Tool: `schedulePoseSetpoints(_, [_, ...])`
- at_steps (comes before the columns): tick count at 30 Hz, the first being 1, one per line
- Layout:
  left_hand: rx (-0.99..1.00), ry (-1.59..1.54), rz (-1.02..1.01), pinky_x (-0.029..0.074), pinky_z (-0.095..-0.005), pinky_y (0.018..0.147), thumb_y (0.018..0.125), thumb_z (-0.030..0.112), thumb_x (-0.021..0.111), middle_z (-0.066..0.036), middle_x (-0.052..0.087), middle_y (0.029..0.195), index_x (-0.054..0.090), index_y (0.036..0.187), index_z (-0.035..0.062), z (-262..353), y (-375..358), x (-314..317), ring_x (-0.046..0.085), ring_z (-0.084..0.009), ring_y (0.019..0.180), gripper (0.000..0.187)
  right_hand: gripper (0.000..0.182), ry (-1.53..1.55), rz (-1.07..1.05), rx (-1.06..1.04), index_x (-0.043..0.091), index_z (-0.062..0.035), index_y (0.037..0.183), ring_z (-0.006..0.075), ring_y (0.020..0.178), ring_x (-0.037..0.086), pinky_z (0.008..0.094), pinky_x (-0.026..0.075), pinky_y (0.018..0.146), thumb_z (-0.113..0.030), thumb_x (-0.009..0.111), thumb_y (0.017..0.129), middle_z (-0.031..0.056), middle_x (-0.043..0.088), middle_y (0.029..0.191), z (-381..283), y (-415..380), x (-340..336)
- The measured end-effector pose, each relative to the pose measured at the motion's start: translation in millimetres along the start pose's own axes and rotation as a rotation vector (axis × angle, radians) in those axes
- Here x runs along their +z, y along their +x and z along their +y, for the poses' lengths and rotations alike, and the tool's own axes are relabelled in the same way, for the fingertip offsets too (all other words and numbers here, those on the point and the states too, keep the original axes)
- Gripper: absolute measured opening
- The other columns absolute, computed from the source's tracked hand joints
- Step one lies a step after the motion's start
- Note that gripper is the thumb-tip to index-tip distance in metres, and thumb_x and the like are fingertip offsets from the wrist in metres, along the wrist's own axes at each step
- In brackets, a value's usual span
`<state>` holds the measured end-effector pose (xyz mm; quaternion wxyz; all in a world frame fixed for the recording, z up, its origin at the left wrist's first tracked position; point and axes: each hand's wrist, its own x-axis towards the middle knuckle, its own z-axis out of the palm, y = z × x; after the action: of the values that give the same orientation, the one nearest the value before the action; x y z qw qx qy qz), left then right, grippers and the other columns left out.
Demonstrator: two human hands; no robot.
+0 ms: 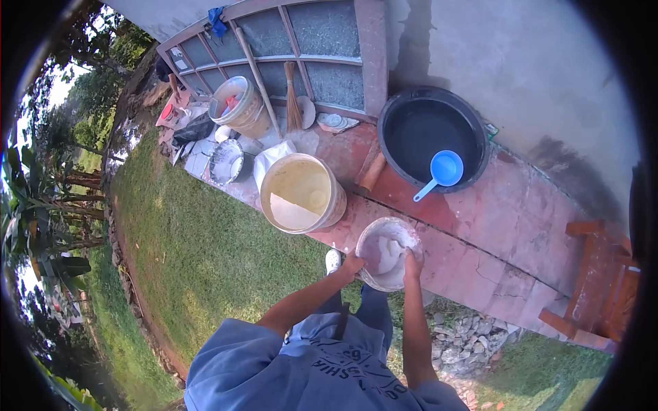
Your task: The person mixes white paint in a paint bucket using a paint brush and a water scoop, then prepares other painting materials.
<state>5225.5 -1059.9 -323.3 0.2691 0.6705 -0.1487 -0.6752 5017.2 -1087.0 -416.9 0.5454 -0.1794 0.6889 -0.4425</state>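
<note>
Between my two hands is a round bowl, its wall smeared with white and a white, powdery or pasty heap inside. My left hand grips the rim on the left side. On the right side my right hand clasps the rim, its thumb over the inner edge. The bowl is tilted toward me at the edge of the red ledge. Just beyond it to the left stands a large pale bucket with a cream-coloured inside and a flat pale piece in it.
A black basin with a blue dipper stands against the wall. Further left are a second bucket, a stick broom and a smaller smeared pail. A wooden chair is at right; another person's arm shows far left.
</note>
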Motion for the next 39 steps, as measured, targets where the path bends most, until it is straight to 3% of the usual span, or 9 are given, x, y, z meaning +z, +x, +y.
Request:
schedulePoseSetpoints(1, [0.02, -0.032, -0.018, 0.061, -0.0493, 0.059, 0.077, 0.003, 0.064, -0.014, 0.059, 0.105, 0.038, 0.136, 0.0133, -7.6, 14.6, -1.1, 0.065, -0.0314, 0.088, 0.065, 0.047, 0.0, 0.011, -0.031, 0.049, 0.0046, 0.127, 0.0247, 0.11, 0.056, 0.0348, 0.044, 0.093, -0.014, 0.065, 0.086, 0.0163, 0.057, 0.121, -12.2, -1.8, -6.7])
schedulePoseSetpoints(5, [0.029, -0.041, 0.013, 0.061, -0.0494, 0.065, 0.08, 0.007, 0.064, -0.013, 0.057, 0.116, 0.04, 0.138, 0.0163, -41.6, 88.0, 3.2, 0.063, -0.0329, 0.098, 0.064, 0.048, 0.086, 0.054, -0.183, 0.047, -0.0033, 0.131, 0.0256, 0.111, 0.055, 0.0346, 0.046, 0.09, -0.014, 0.064, 0.087, 0.0126, 0.053, 0.127, 2.3, -20.9, -70.0])
schedulePoseSetpoints(9, [0.011, -0.011, 0.105, 0.059, -0.0473, 0.067, 0.082, 0.007, 0.064, -0.011, 0.062, 0.115, 0.044, 0.137, 0.0175, -46.2, 139.1, 14.7, 0.064, -0.0279, 0.096, 0.059, 0.045, 0.252, -0.084, 0.039, 0.046, -0.0064, 0.13, 0.0252, 0.099, 0.059, 0.0385, 0.054, 0.084, -0.024, 0.059, 0.092, 0.0122, 0.054, 0.117, 77.0, -31.8, -166.6])
schedulePoseSetpoints(11, [0.027, -0.099, 0.139, 0.059, -0.0481, 0.068, 0.082, 0.007, 0.064, -0.011, 0.062, 0.114, 0.045, 0.136, 0.0171, -59.1, 173.5, 17.1, 0.064, -0.0288, 0.096, 0.059, 0.043, 0.192, 0.164, 0.405, 0.046, -0.0086, 0.13, 0.0254, 0.095, 0.061, 0.0371, 0.054, 0.08, -0.026, 0.055, 0.093, 0.0121, 0.056, 0.113, 84.7, -60.3, -198.2])
schedulePoseSetpoints(13, [0.083, -0.206, 0.145, 0.059, -0.0496, 0.069, 0.081, 0.005, 0.064, -0.013, 0.063, 0.113, 0.045, 0.135, 0.0152, -74.0, 193.7, 4.1, 0.065, -0.0315, 0.096, 0.058, 0.044, 0.156, 0.199, 0.476, 0.046, -0.0106, 0.131, 0.0247, 0.088, 0.061, 0.0358, 0.054, 0.076, -0.029, 0.055, 0.092, 0.0105, 0.058, 0.108, 107.0, -75.0, -219.5])
schedulePoseSetpoints(18, [0.054, -0.018, 0.225, 0.055, -0.0527, 0.076, 0.082, 0.01, 0.068, -0.016, 0.061, 0.119, 0.041, 0.139, 0.0164, -102.4, 198.2, -26.4, 0.063, -0.0322, 0.101, 0.063, 0.044, -0.098, 0.201, 0.513, 0.048, -0.0118, 0.131, 0.0237, 0.085, 0.063, 0.0361, 0.052, 0.072, -0.03, 0.055, 0.092, 0.0089, 0.062, 0.107, 137.3, -108.9, -206.1])
schedulePoseSetpoints(25, [-0.166, -0.136, -0.087, 0.041, -0.0606, 0.094, 0.092, 0.043, 0.053, -0.014, 0.038, 0.145, 0.025, 0.148, 0.0229, -120.2, 143.0, -85.1, 0.055, -0.0359, 0.115, 0.066, 0.043, -0.312, -0.025, 0.481, 0.051, -0.0095, 0.129, 0.0211, 0.08, 0.064, 0.034, 0.049, 0.066, -0.032, 0.054, 0.092, 0.0107, 0.064, 0.108, 124.8, -120.7, -111.3])
schedulePoseSetpoints(32, [-0.236, -0.471, -0.515, 0.036, -0.0575, 0.102, 0.094, 0.043, 0.048, -0.017, 0.033, 0.149, 0.018, 0.15, 0.0189, -118.0, 26.2, -291.0, 0.051, -0.0367, 0.123, 0.068, 0.033, -0.163, -0.059, 0.131, 0.052, -0.0087, 0.122, 0.0176, 0.073, 0.064, 0.0297, 0.051, 0.063, -0.025, 0.057, 0.094, 0.012, 0.066, 0.098, 108.2, -132.0, 52.4])
schedulePoseSetpoints(39, [-0.06, -0.885, 0.165, 0.035, -0.0561, 0.103, 0.092, 0.041, 0.048, -0.016, 0.033, 0.15, 0.012, 0.151, 0.0177, -171.7, -36.8, -651.0, 0.041, -0.0378, 0.131, 0.073, 0.023, -0.305, -0.245, 0.171, 0.058, -0.0049, 0.113, 0.0164, 0.074, 0.064, 0.0292, 0.053, 0.07, -0.016, 0.059, 0.093, 0.0111, 0.067, 0.094, 135.5, -215.9, 299.1])
